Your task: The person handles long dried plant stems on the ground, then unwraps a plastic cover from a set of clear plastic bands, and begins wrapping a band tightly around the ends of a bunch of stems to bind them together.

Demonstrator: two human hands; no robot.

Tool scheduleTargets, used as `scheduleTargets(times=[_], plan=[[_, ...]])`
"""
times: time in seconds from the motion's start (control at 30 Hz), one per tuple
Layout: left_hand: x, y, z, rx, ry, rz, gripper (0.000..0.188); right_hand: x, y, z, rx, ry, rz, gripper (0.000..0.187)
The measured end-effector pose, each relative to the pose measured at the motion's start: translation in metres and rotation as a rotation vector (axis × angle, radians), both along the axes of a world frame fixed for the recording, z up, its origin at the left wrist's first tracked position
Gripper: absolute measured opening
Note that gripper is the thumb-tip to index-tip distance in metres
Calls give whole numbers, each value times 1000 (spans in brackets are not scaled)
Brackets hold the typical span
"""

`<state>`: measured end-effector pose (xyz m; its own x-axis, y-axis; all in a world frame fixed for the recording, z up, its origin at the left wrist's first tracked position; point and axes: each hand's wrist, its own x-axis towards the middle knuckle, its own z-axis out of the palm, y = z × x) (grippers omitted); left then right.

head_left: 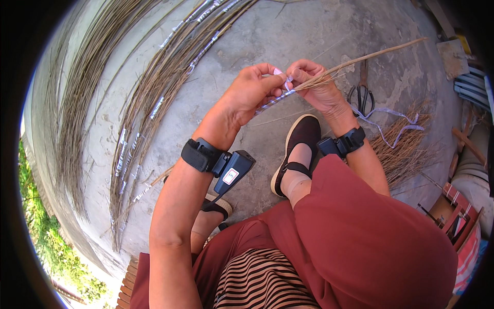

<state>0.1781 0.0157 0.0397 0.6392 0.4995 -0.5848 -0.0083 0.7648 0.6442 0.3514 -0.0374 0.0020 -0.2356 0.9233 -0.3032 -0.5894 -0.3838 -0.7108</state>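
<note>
Both my hands are closed together over a thin bundle of brown twigs (366, 58), which slants from lower left to upper right. A whitish-lavender strip (289, 81) is wound around its lower part. My left hand (255, 86) pinches the strip between thumb and forefinger, just above the bundle. With bent fingertips, my right hand (315, 85) works at the same spot and seems to pinch the strip too; the twigs pass across its fingers. Exactly how the strip runs between the fingertips is too small to make out.
Several strip-wrapped twig bundles (154, 110) and a long loose sheaf (85, 98) lie left on the concrete floor (267, 31). Black-handled shears (362, 98), a loose lavender strip (392, 112) and a twig heap (399, 159) lie right. My black shoe (303, 131) is below my hands.
</note>
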Motion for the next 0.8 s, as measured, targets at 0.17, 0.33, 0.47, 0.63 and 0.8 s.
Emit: scheduleTargets(times=[0.17,0.33,0.47,0.63,0.8], plan=[[0,3,3,-36,17,-3,7,-3,0,2,-1,48,-75,13],[-1,6,5,-67,-4,18,7,0,2,8,18,-2,-34,13],[-3,8,11,-116,-5,46,9,1,3,10,43,-49,-14,12],[-3,9,10,-153,-42,43,9,3,4,8,77,-34,19,14],[-3,12,10,-159,-59,42,10,1,5,2,58,-22,-10,18]])
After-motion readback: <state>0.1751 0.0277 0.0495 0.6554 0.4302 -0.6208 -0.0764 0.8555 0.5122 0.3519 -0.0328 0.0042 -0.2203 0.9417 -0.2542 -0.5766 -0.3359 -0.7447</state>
